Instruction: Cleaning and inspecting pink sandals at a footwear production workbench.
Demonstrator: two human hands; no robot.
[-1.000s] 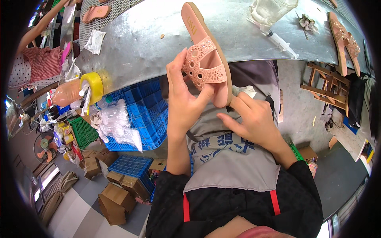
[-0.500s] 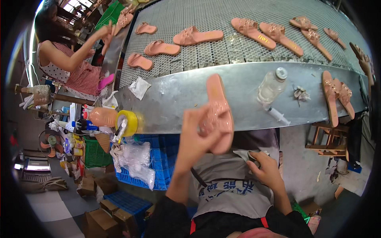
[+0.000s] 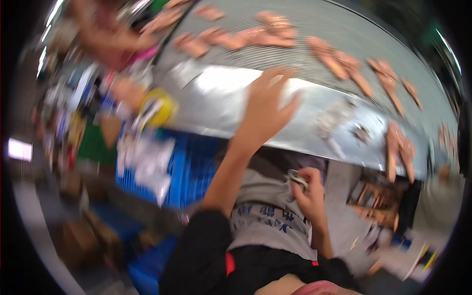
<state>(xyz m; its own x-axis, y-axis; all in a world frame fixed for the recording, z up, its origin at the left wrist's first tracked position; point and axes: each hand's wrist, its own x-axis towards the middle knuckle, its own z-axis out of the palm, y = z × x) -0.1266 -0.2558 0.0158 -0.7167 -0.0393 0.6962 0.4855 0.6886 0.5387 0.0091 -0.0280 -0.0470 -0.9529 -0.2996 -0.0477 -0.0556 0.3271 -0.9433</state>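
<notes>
My left hand [image 3: 265, 108] reaches over the metal ledge with fingers spread, holding nothing. Just beyond its fingertips, on the mesh surface, lie a pink slide sandal [image 3: 278, 24] and another one overlapping it; motion blur hides their exact contact. My right hand [image 3: 309, 189] is closed around a small greyish-white cloth [image 3: 298, 179] in front of my grey apron [image 3: 270, 221]. Further pink sandals [image 3: 349, 66] rest on the mesh to the right, and several smaller ones [image 3: 191, 45] lie to the left.
The metal ledge [image 3: 221, 93] carries a clear bottle [image 3: 337, 115], a crumpled scrap [image 3: 361, 132] and a pair of sandals [image 3: 400, 152] at right. At left are a yellow tape roll [image 3: 169, 109] and a blue crate [image 3: 191, 167] with plastic bags. A co-worker's arm [image 3: 110, 42] shows far left.
The sandal my left hand held is released and lies on the mesh; that hand has opened and moved forward. My right hand still grips the cloth, slightly raised. The whole view has turned.
</notes>
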